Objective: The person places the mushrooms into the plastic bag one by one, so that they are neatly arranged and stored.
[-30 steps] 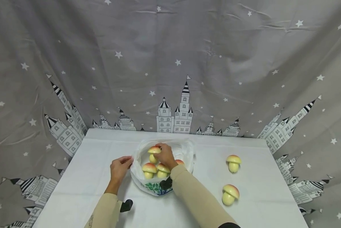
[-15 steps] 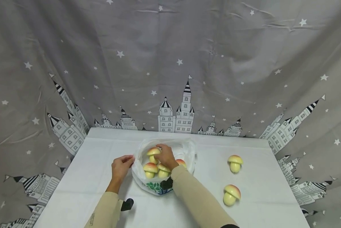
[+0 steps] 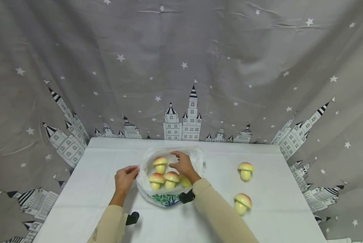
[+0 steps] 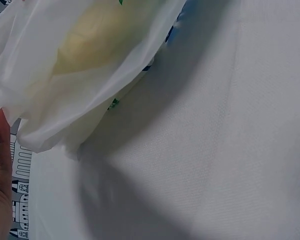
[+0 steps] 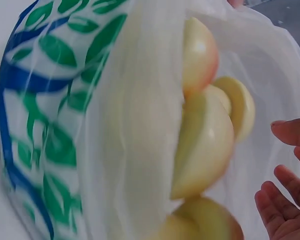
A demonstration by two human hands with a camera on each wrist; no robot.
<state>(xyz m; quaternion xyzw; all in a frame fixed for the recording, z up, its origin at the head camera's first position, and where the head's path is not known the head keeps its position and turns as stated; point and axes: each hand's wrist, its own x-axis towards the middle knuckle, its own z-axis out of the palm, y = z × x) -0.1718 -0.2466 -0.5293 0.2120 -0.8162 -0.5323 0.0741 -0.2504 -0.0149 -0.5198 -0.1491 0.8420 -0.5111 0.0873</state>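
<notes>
A white plastic bag (image 3: pixel 166 199) with a green and blue leaf print sits on the table, its mouth spread wide. My left hand (image 3: pixel 124 182) pinches the left edge of the bag's mouth between thumb and fingers. My right hand (image 3: pixel 184 166) is over the inside of the bag, its fingers apart around nothing. Several yellow toy mushrooms with reddish caps lie in the bag: a back mushroom (image 3: pixel 159 162), a front-left mushroom (image 3: pixel 156 178), a middle mushroom (image 3: pixel 171 178) and one (image 3: pixel 185 182) partly behind my right wrist. In the right wrist view, my fingers (image 5: pixel 290 182) are apart from the mushrooms.
Two more toy mushrooms lie on the right of the white table (image 3: pixel 278 189): an upper one (image 3: pixel 245 170) and a lower one (image 3: pixel 242 203). A grey curtain (image 3: pixel 132 67) with castles and stars hangs behind the table.
My right hand has let go of the back mushroom and drawn off to the right, fingers spreading. The mushroom stays in the bag. My left hand keeps its hold on the bag's edge.
</notes>
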